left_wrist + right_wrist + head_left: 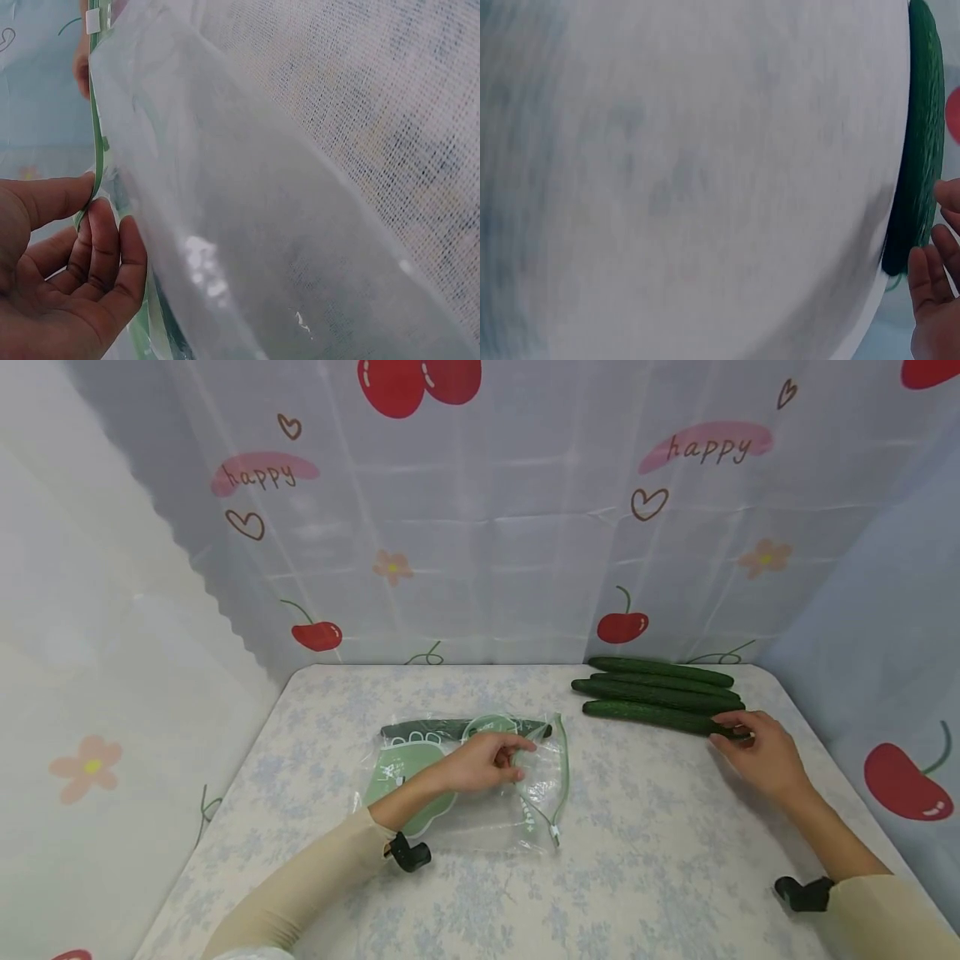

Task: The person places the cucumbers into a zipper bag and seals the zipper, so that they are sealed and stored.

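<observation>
Zip bag (480, 818) lies flat on the table (637, 877), L of ctr, mouth to the R, w/ 1 bagged cucumber (423, 729) seen thru the film along its far side. Biggest down: backdrop (487, 468) is a thin pale sheet, soft vert. creases, printed w/ cherries, hearts, flowers, "happy" txt. Table has rounded far corners, cream cover w/ faded blue floral; L wrist cam view shows coarse weave. Bag is clear crinkly plastic, glossy highlights, green print panels, white lettering. Sleeves (315, 881) are plain beige fabric. Loose cucumbers (656, 696): 4 pcs, dark green, long, slim, bumpy skin, side by side at far R of table, approx parallel to the far edge. L hand (483, 762) reaches in over the bag from near L, palm turned inward, thumb + index pinching the green zip strip (566, 760) at the mouth, other fingers loosely bent; gap narrow. R hand (761, 756) comes in from near R, wrist angled to the L, thumb and fingers curved around the R end of the front cucumber (645, 714), which lies on the table; gap approx cucumber thickness, can't tell how firm the hold is. Black wrist cams (408, 853), 1 per wrist, blocky. Smallest: white slider (555, 832), at the strip's near end.
</observation>
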Demonstrator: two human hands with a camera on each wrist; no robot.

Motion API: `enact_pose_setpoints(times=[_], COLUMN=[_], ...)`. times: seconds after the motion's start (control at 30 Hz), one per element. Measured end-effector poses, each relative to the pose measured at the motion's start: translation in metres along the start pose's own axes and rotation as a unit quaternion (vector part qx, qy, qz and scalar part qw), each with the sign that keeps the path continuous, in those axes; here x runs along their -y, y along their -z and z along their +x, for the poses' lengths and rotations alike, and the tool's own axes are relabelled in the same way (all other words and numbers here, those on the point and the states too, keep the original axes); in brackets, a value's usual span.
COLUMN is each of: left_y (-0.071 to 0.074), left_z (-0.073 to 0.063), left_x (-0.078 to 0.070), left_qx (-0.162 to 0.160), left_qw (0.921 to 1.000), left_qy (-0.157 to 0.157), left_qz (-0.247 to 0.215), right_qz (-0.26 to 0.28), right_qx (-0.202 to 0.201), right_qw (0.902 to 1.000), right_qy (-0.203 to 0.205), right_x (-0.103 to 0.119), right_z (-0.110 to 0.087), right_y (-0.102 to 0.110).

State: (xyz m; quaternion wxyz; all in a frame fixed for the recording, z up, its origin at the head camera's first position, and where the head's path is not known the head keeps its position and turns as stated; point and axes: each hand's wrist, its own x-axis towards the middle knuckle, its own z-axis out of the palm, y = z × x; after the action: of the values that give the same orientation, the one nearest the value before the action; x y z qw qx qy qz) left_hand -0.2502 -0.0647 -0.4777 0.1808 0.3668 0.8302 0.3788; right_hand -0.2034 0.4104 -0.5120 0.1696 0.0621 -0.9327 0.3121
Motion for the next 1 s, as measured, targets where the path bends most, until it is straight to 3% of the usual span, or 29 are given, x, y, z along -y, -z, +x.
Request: enact_pose_setpoints(times=[0.1, 0.3, 0.47, 0.6, 0.87, 1.0], left_y=[0.0, 0.0, 0.0, -0.001, 0.0, 0.001], left_z=[0.0, -0.002, -0.001, 0.001, 0.002, 0.003], left_x=[0.0, -0.003, -0.003, -0.005, -0.01, -0.009], left_qx=[0.002, 0.0, -0.002, -0.002, 0.003, 0.002], left_qw=[1.0, 0.9999, 0.9998, 0.9996, 0.9993, 0.9991], left_qy=[0.001, 0.006, -0.001, -0.002, 0.01, 0.017], left_qz=[0.001, 0.008, 0.019, 0.027, 0.037, 0.038], right_qz=[-0.011, -0.047, -0.064, -0.062, -0.047, -0.011], right_qx=[-0.008, 0.025, 0.007, -0.003, 0.027, 0.018], right_qw=[0.9999, 0.9978, 0.9976, 0.9976, 0.9957, 0.9962], right_qy=[-0.011, -0.04, -0.026, -0.032, -0.075, -0.085], right_x=[-0.014, -0.034, -0.044, -0.047, -0.044, -0.035], right_z=[0.002, 0.007, 0.004, 0.0, -0.008, -0.009], right_y=[0.008, 0.012, 0.005, 0.005, 0.016, 0.021])
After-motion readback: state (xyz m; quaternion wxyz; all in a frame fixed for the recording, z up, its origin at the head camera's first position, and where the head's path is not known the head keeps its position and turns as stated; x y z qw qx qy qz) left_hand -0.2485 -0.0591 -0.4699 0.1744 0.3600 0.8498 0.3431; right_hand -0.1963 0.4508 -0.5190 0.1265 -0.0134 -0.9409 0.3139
